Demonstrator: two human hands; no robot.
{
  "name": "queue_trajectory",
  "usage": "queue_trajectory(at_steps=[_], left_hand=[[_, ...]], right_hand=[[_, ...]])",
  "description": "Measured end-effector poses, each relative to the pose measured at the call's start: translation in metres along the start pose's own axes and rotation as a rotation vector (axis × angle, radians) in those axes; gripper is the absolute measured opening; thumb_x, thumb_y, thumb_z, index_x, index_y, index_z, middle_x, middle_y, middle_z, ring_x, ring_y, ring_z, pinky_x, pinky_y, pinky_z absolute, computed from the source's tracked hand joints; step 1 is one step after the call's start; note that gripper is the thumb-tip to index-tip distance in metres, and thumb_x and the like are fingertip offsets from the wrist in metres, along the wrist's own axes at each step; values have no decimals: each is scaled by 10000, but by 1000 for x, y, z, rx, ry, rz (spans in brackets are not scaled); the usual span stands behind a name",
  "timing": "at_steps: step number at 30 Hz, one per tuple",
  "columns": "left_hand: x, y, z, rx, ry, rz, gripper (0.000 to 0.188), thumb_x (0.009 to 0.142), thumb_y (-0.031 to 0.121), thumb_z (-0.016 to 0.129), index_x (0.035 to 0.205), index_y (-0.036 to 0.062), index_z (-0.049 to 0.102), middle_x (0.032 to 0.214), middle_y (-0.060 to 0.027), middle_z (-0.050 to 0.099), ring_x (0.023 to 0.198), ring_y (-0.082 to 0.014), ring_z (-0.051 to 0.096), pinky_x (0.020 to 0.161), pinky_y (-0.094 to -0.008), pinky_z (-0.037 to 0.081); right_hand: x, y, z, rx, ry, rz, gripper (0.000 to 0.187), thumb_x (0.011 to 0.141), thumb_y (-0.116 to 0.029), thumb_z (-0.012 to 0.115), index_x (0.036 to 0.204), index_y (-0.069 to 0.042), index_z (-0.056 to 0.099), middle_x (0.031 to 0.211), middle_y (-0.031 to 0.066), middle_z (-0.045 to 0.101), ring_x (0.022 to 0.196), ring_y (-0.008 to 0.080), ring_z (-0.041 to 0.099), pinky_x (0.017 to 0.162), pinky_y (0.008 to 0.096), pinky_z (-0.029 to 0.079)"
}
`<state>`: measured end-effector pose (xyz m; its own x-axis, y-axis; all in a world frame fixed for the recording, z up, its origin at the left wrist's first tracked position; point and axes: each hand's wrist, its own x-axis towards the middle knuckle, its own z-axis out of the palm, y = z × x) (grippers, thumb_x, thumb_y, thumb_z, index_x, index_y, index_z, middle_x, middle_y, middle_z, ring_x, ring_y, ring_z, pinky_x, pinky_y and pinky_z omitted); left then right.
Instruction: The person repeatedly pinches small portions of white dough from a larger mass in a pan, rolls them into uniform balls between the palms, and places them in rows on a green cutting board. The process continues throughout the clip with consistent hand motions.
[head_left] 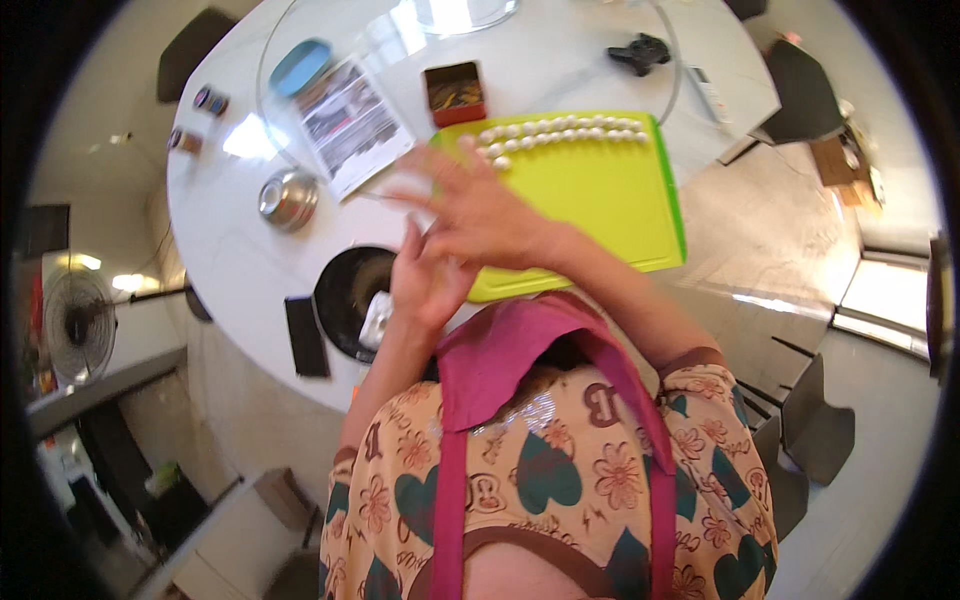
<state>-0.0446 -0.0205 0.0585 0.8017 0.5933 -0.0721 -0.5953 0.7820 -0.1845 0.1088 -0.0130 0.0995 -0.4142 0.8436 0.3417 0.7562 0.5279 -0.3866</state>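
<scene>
Closest to the camera, a heart-and-flower shirt (550, 470) and a magenta apron (495, 365) fill the lower middle. Beyond them the two hands are together, the right hand (480, 212) across the left hand (428, 285), its fingers spread and blurred; whether anything lies between the palms cannot be told. Small white balls (570, 135) line the far side of a lime-green board (590, 210), two long rows and the start of a third, just beyond the right hand. The balls look loose, so a brushing wrist or fingertip could probably send them rolling. The apron comes close to the board's near edge; leaning in might shove the board and upset the rows.

Left of the hands, a black bowl (333, 318) holding a white lump (376, 320) sits near the table edge, close to the left forearm; an elbow swung outward could knock it. Farther out are a steel bowl (288, 200), a printed sheet (355, 130) that a damp hand might mark, and a red tin (455, 92) against the board's far corner.
</scene>
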Motion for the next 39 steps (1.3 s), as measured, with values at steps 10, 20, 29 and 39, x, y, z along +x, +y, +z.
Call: queue_trajectory(at_steps=[10, 20, 29, 39], left_hand=[[17, -31, 4, 548, 124, 71, 917, 911, 716, 267, 1512, 32, 150, 1571, -202, 155, 1437, -385, 194, 1176, -486, 164], [21, -7, -7, 596, 85, 82, 870, 893, 742, 271, 1532, 161, 166, 1575, -147, 189, 1444, -349, 198, 1174, -513, 153], [23, -1, -11, 540, 112, 82, 860, 908, 711, 283, 1535, 141, 135, 1577, -151, 185, 1457, -345, 157, 1177, -491, 147], [13, -23, 29, 241, 186, 21, 511, 1048, 360, 293, 1510, 157, 217, 1544, -83, 276, 1396, -256, 331, 1144, -459, 292]], right_hand=[[1, -50, 22, 191, -58, -229, 748, 881, -718, 307, 1422, -221, 441, 1505, 117, 351, 1440, 312, 233, 1145, 589, 76], [0, -59, 20, 256, 61, -361, 646, 847, -588, 502, 1380, -224, 484, 1463, 96, 422, 1401, 300, 320, 1120, 575, 179], [-12, -59, 13, 270, -36, -303, 786, 741, -517, 620, 1437, -208, 426, 1513, 131, 330, 1425, 326, 254, 1151, 591, 96], [23, 2, -41, 73, 121, -13, 736, 805, -550, 575, 1442, -217, 414, 1514, 115, 327, 1434, 334, 226, 1154, 573, 76]])
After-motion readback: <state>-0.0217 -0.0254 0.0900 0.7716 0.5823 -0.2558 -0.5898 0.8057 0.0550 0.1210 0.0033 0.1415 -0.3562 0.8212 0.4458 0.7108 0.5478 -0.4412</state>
